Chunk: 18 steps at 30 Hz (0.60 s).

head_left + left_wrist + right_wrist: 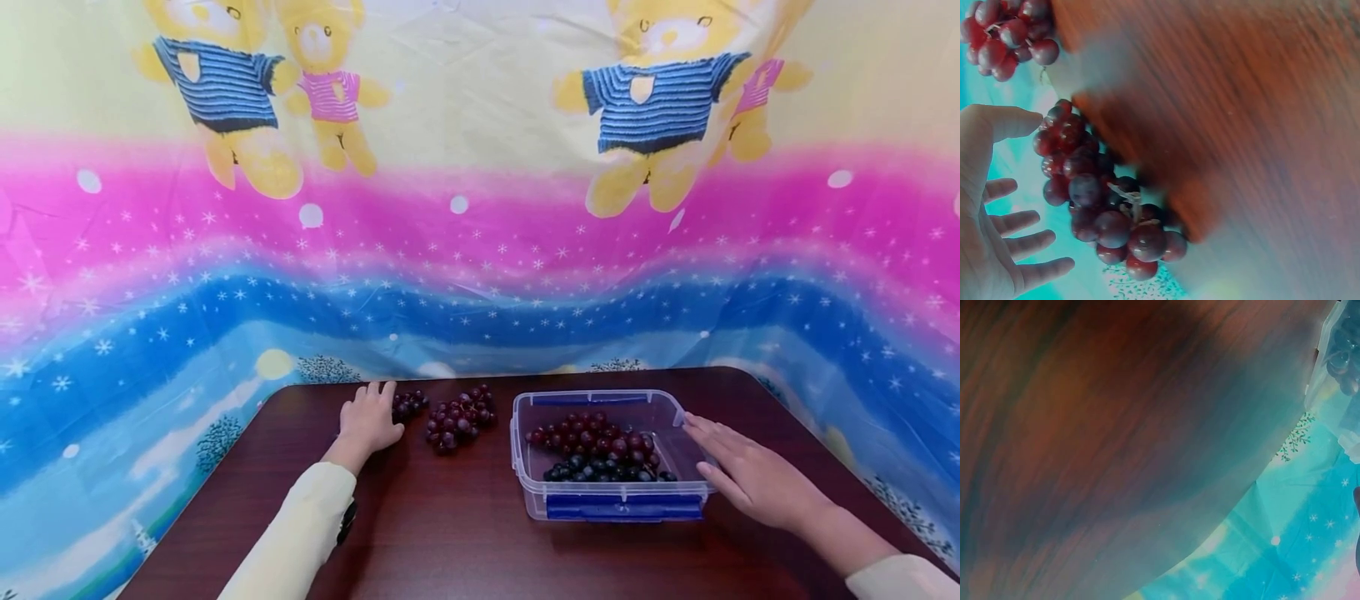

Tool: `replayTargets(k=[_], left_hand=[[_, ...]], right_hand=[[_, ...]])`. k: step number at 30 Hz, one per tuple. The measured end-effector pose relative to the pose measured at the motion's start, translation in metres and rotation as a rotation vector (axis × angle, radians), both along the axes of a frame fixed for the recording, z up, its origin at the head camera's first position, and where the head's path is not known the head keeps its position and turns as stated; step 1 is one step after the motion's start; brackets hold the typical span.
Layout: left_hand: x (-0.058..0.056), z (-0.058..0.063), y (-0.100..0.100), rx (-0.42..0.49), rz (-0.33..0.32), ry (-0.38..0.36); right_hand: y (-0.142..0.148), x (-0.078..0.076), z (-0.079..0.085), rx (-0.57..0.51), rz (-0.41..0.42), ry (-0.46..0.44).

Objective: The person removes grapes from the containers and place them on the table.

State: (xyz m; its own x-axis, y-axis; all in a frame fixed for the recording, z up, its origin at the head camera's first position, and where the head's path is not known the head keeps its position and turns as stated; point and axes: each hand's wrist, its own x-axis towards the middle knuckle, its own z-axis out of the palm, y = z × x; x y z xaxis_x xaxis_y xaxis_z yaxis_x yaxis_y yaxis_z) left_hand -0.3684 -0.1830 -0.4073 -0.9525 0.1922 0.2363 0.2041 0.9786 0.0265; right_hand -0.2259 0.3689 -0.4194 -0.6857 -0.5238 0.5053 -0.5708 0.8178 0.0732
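My left hand (366, 421) reaches over the table's far left, its fingers spread beside a bunch of dark red grapes (408, 406). In the left wrist view a gap shows between most fingers and that bunch (1097, 194); the thumb tip comes close to it, and contact is unclear. A second bunch of red grapes (459, 419) lies just to the right. Further right stands a clear plastic container (534, 503) with blue clips, holding red grapes (588, 435) and black grapes (600, 470). My right hand (757, 475) rests with straight fingers against the container's right side.
The dark brown wooden table (442, 533) has rounded far corners. Behind it hangs a cloth backdrop (480, 225) printed with bears and snowflakes. In the right wrist view the container's edge (1317, 375) shows only at the upper right.
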Motion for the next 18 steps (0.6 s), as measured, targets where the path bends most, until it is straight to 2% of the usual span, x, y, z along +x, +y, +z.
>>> replayTargets(k=[8, 18], left_hand=[[0.007, 0.011, 0.012, -0.002, -0.04, 0.037], [0.015, 0.023, 0.03, -0.026, -0.124, 0.086]], right_hand=[[0.002, -0.001, 0.001, 0.032, -0.007, 0.006], [0.002, -0.002, 0.002, 0.051, 0.007, 0.019]])
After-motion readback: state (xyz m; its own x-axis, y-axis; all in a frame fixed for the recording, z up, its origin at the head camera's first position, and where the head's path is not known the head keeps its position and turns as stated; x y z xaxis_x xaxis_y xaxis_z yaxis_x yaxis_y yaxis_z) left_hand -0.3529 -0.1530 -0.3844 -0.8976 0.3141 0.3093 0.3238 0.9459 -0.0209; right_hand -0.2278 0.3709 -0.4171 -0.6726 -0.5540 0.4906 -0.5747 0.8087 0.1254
